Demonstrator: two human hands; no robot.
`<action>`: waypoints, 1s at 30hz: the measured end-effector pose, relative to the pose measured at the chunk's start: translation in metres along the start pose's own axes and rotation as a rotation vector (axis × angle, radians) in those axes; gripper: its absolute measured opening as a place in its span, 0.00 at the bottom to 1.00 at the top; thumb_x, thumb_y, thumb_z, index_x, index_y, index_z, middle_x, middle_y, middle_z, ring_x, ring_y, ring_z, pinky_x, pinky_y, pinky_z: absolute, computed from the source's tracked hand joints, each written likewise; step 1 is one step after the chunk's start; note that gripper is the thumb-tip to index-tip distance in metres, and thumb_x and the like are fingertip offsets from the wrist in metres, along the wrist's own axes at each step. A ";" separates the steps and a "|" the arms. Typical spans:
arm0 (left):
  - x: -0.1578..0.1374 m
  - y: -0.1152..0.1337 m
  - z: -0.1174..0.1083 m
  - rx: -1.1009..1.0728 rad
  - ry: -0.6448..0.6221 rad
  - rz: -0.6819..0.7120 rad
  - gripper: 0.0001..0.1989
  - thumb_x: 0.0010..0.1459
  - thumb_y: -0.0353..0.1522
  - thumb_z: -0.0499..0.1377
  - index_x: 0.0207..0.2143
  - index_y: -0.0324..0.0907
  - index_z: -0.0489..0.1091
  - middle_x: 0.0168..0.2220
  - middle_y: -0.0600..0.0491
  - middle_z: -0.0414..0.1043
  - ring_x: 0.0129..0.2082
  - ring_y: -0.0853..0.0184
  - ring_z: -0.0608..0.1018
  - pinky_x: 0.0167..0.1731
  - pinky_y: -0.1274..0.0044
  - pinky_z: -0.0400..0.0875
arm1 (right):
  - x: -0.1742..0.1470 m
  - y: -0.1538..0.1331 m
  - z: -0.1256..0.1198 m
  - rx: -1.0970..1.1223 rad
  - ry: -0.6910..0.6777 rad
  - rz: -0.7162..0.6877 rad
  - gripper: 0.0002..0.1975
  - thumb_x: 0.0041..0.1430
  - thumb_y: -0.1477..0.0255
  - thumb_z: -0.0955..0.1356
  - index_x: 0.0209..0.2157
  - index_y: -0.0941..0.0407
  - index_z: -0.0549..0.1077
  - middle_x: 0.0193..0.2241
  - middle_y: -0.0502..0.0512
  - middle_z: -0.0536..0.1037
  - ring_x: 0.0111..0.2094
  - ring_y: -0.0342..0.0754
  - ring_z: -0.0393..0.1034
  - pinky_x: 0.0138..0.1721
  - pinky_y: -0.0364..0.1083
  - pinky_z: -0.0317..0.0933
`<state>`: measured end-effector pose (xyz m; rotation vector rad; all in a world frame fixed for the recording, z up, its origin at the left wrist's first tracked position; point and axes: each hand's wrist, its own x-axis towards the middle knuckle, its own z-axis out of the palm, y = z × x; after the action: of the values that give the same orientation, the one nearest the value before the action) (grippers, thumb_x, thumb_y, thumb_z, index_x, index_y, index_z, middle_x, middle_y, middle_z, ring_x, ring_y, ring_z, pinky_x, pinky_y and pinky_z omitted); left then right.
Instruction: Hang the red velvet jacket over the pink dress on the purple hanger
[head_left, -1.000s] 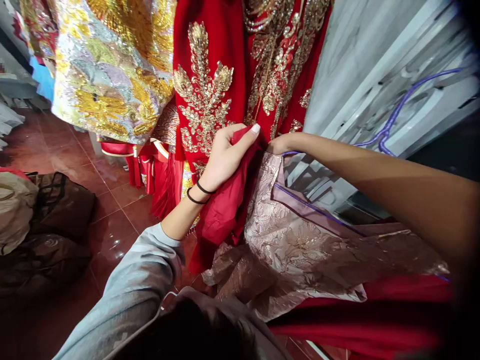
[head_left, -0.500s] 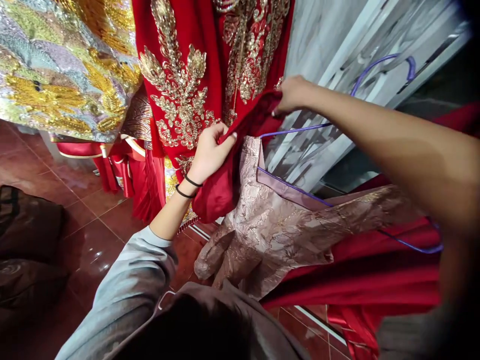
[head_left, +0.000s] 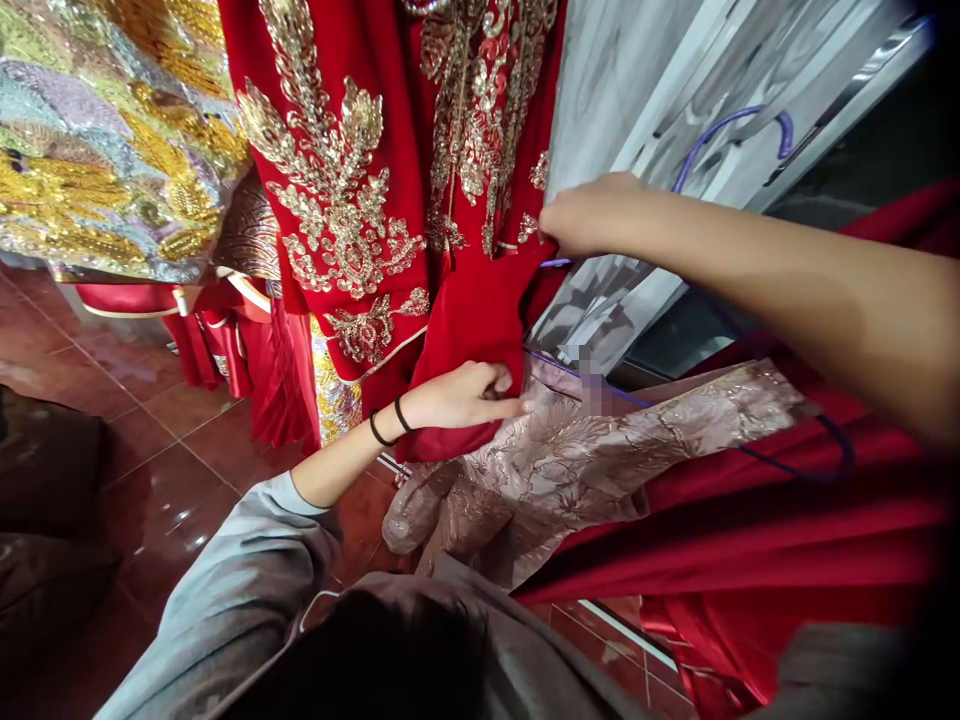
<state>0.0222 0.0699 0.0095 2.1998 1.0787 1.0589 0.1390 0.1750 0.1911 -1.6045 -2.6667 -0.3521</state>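
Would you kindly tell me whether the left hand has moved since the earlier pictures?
Yes: judged against the tiled floor, the left hand has moved right and downward in the view.

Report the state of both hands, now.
Left hand: fingers partly curled against the red cloth; whether it grips cannot be told.
Right hand: closed on the red cloth's edge, fingertips hidden.
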 end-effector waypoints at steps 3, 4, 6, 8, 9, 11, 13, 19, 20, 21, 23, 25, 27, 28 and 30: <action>-0.012 -0.030 0.000 -0.055 0.213 -0.105 0.21 0.62 0.47 0.54 0.27 0.40 0.68 0.24 0.53 0.69 0.22 0.70 0.69 0.26 0.77 0.65 | -0.004 0.004 0.006 -0.296 -0.066 -0.139 0.10 0.56 0.79 0.70 0.25 0.61 0.66 0.40 0.62 0.78 0.54 0.61 0.70 0.55 0.58 0.61; -0.016 -0.045 -0.001 -0.026 0.481 -0.103 0.19 0.62 0.47 0.54 0.31 0.40 0.69 0.28 0.51 0.72 0.26 0.68 0.73 0.30 0.75 0.69 | -0.004 0.005 0.008 -0.278 -0.062 -0.184 0.09 0.58 0.78 0.69 0.26 0.61 0.67 0.38 0.62 0.78 0.52 0.60 0.72 0.53 0.57 0.62; -0.024 -0.073 -0.001 0.133 0.917 -0.060 0.18 0.58 0.46 0.59 0.40 0.40 0.69 0.40 0.46 0.74 0.40 0.62 0.76 0.43 0.69 0.72 | -0.006 0.004 0.011 -0.138 -0.083 -0.213 0.08 0.60 0.79 0.66 0.27 0.61 0.68 0.32 0.61 0.78 0.45 0.58 0.76 0.48 0.54 0.66; -0.034 -0.096 0.003 0.191 0.942 -0.050 0.28 0.54 0.47 0.63 0.50 0.40 0.66 0.51 0.41 0.71 0.52 0.57 0.74 0.55 0.64 0.68 | -0.009 0.002 0.014 0.103 -0.107 -0.158 0.07 0.61 0.82 0.63 0.30 0.61 0.70 0.27 0.59 0.77 0.36 0.53 0.78 0.42 0.50 0.70; -0.039 -0.103 0.006 0.149 0.842 -0.063 0.32 0.54 0.49 0.63 0.54 0.40 0.64 0.55 0.40 0.69 0.55 0.55 0.72 0.57 0.63 0.67 | -0.011 0.002 0.017 0.230 -0.101 -0.107 0.08 0.61 0.83 0.62 0.33 0.62 0.71 0.24 0.57 0.75 0.32 0.50 0.77 0.39 0.48 0.71; -0.052 -0.111 0.014 0.033 0.652 -0.085 0.36 0.57 0.52 0.60 0.59 0.40 0.60 0.59 0.38 0.65 0.59 0.54 0.71 0.59 0.63 0.67 | -0.016 0.001 0.020 0.449 -0.036 -0.021 0.14 0.62 0.84 0.59 0.42 0.63 0.73 0.20 0.53 0.73 0.25 0.46 0.75 0.34 0.45 0.71; -0.067 -0.113 0.022 0.032 0.632 -0.060 0.43 0.55 0.57 0.59 0.64 0.40 0.55 0.63 0.36 0.60 0.62 0.52 0.68 0.61 0.62 0.65 | -0.021 0.003 0.022 0.636 0.018 0.028 0.25 0.61 0.87 0.55 0.55 0.61 0.69 0.17 0.49 0.71 0.20 0.43 0.73 0.32 0.44 0.71; -0.109 -0.116 0.062 0.410 0.772 -0.006 0.37 0.45 0.56 0.65 0.53 0.45 0.68 0.52 0.41 0.72 0.55 0.46 0.73 0.59 0.52 0.65 | -0.029 0.007 0.016 1.025 -0.033 0.072 0.26 0.59 0.88 0.55 0.53 0.61 0.72 0.17 0.52 0.75 0.17 0.45 0.73 0.31 0.45 0.72; -0.113 -0.118 0.065 0.404 0.786 -0.022 0.26 0.50 0.51 0.64 0.46 0.46 0.71 0.45 0.45 0.76 0.50 0.49 0.77 0.55 0.54 0.69 | -0.028 0.007 0.015 1.034 -0.042 0.092 0.24 0.59 0.88 0.55 0.49 0.62 0.73 0.18 0.53 0.76 0.18 0.45 0.73 0.31 0.45 0.72; -0.115 -0.119 0.066 0.383 0.824 -0.038 0.17 0.54 0.47 0.62 0.41 0.46 0.72 0.39 0.48 0.76 0.44 0.52 0.79 0.51 0.56 0.73 | -0.028 0.006 0.014 1.027 -0.048 0.112 0.23 0.59 0.87 0.55 0.48 0.62 0.74 0.19 0.54 0.77 0.18 0.45 0.73 0.32 0.45 0.72; -0.113 -0.118 0.053 0.346 0.951 -0.068 0.10 0.61 0.40 0.54 0.35 0.46 0.71 0.32 0.50 0.74 0.36 0.57 0.78 0.42 0.61 0.75 | -0.026 0.006 0.012 0.966 -0.053 0.142 0.22 0.60 0.87 0.55 0.47 0.63 0.73 0.21 0.56 0.78 0.18 0.44 0.73 0.32 0.45 0.72; -0.102 -0.111 0.021 0.348 1.114 -0.081 0.09 0.63 0.37 0.51 0.36 0.45 0.69 0.31 0.51 0.72 0.32 0.61 0.76 0.36 0.65 0.74 | -0.026 0.005 0.011 0.810 -0.038 0.154 0.21 0.61 0.87 0.55 0.48 0.64 0.73 0.21 0.57 0.77 0.18 0.45 0.73 0.31 0.46 0.72; -0.085 -0.096 -0.023 0.350 1.338 -0.030 0.07 0.61 0.35 0.52 0.34 0.44 0.68 0.30 0.53 0.70 0.31 0.62 0.73 0.36 0.65 0.72 | -0.028 0.006 0.009 0.593 0.024 0.129 0.21 0.60 0.87 0.55 0.48 0.65 0.73 0.19 0.55 0.74 0.18 0.45 0.73 0.30 0.46 0.72; -0.076 -0.088 -0.047 0.346 1.441 0.014 0.06 0.59 0.34 0.54 0.33 0.44 0.68 0.31 0.53 0.70 0.33 0.61 0.73 0.39 0.65 0.71 | -0.030 0.007 0.008 0.487 0.063 0.105 0.21 0.60 0.87 0.56 0.47 0.65 0.74 0.18 0.54 0.73 0.18 0.45 0.73 0.30 0.46 0.71; -0.060 -0.073 -0.087 0.287 1.445 0.104 0.05 0.57 0.34 0.56 0.33 0.45 0.70 0.31 0.55 0.71 0.35 0.61 0.73 0.42 0.64 0.71 | -0.033 0.013 0.006 0.300 0.131 0.041 0.19 0.60 0.87 0.57 0.42 0.65 0.76 0.17 0.52 0.71 0.20 0.46 0.74 0.32 0.45 0.70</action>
<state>-0.1038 0.0701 -0.0150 1.4120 1.6657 2.8143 0.1665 0.1532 0.1831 -1.4882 -2.4450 -0.0485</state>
